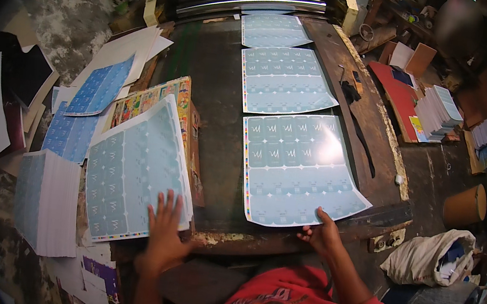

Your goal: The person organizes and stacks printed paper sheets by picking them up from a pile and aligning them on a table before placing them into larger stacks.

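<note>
My right hand (325, 235) pinches the near edge of a pale blue-green printed sheet (295, 176), thumb on top and fingers curled beneath. This sheet lies on the dark machine bed (210, 123), its near right corner slightly lifted. Two similar sheets, a middle one (288, 84) and a far one (273, 31), lie in line beyond it toward the rollers. With fingers spread, my left hand (167, 231) is at the near right edge of a pile of matching sheets (138, 169); whether it presses on the pile I cannot tell.
Shiny metal rollers (256, 1) span the far end of the bed. Left of the sheet pile stands a thick paper stack (57, 205), with blue printed sheets (102, 89) behind. On the right are a red board (387, 97) with paper stacks, a brown cylinder (465, 203) and a white sack (425, 259).
</note>
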`<state>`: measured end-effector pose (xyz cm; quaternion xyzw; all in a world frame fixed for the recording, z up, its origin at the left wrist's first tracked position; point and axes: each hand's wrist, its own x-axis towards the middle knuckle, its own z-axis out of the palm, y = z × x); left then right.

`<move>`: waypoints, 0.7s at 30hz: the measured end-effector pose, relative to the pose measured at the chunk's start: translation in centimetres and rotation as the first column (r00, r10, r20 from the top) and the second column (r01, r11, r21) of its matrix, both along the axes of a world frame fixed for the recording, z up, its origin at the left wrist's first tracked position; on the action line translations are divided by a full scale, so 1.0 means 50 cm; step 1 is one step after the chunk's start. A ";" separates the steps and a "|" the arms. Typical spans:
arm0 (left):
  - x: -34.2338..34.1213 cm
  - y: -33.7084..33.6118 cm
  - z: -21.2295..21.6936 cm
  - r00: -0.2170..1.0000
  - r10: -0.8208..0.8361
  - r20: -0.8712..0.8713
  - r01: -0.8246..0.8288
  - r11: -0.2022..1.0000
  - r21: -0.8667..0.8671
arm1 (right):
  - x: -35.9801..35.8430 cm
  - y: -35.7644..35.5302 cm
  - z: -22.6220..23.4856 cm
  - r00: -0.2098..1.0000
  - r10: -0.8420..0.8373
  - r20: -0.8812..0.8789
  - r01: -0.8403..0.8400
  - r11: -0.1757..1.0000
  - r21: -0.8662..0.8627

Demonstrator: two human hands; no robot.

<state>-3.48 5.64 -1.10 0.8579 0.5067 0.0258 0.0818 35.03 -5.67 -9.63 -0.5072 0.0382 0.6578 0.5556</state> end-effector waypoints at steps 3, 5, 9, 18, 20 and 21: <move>0.009 -0.044 -0.013 0.986 0.053 0.157 -0.064 0.995 0.071 | 0.008 0.035 -0.009 1.000 -0.004 -0.026 0.005 0.999 0.045; 0.016 -0.043 -0.017 0.947 0.053 0.315 -0.094 0.989 0.115 | 0.012 0.060 -0.020 0.999 -0.041 -0.027 0.042 0.997 0.060; 0.012 -0.034 -0.018 0.859 0.116 0.499 -0.188 0.978 0.095 | -0.014 0.063 -0.059 0.978 -0.199 0.069 0.192 0.977 0.093; 0.014 -0.059 -0.136 0.441 0.384 0.812 -0.588 0.806 -0.062 | -0.162 0.494 0.084 0.527 -0.049 0.848 -0.622 0.658 0.425; 0.042 -0.043 -0.107 0.481 0.400 0.780 -0.594 0.803 -0.046 | -0.119 0.754 0.042 0.154 -0.270 0.950 -0.702 0.647 0.298; 0.049 -0.033 -0.088 0.575 0.352 0.738 -0.539 0.842 0.018 | -0.070 0.876 0.006 -0.079 -0.386 0.919 -0.688 0.688 0.230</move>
